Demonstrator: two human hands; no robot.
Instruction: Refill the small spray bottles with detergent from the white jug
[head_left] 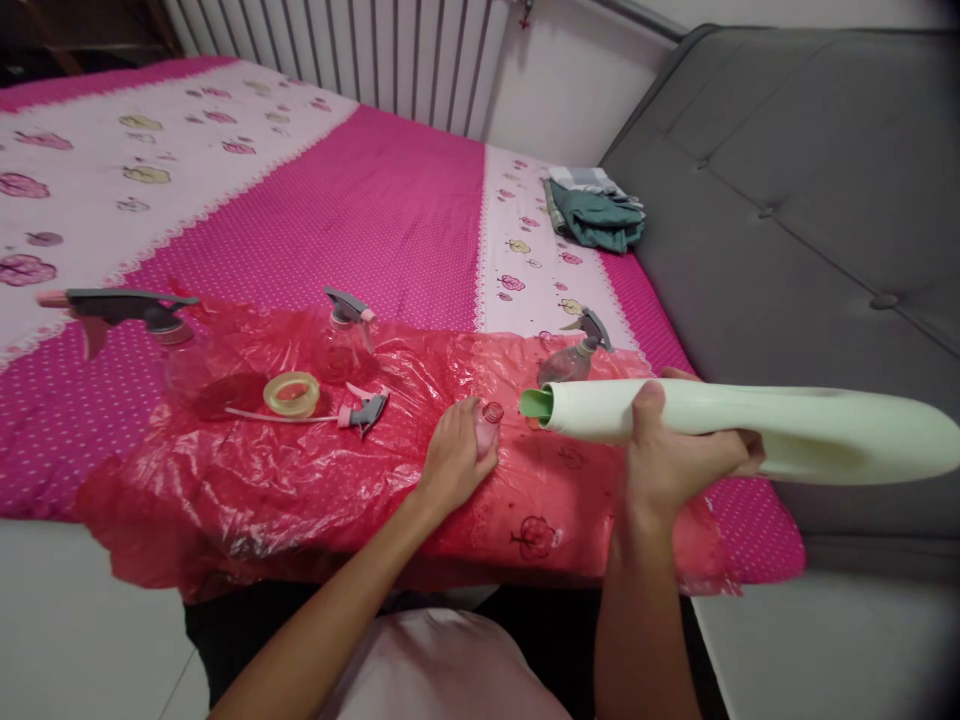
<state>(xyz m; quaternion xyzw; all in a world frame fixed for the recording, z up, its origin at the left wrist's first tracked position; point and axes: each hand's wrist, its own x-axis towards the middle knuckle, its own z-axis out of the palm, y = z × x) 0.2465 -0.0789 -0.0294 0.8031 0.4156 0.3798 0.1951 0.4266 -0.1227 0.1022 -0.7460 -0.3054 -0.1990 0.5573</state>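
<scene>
My left hand [455, 450] is wrapped round a small clear bottle [489, 428] with an uncapped neck, standing on the red plastic sheet [300, 490]. In my right hand [675, 450] a long pale-green watering can [825, 430] lies tipped nearly level. Its open mouth, with a bright green piece [535, 404] inside, points at the bottle neck, a short gap apart. No liquid stream can be made out. A loose grey-and-pink spray head [364, 411] with a thin tube rests to the left of my left hand.
Three spray bottles with heads stand on the sheet: a large one [169, 345] at left, one [346, 345] in the middle, one [571, 358] behind the watering can. A tape roll [291, 394] lies near them. Folded clothes [598, 212] sit by the grey headboard [810, 200].
</scene>
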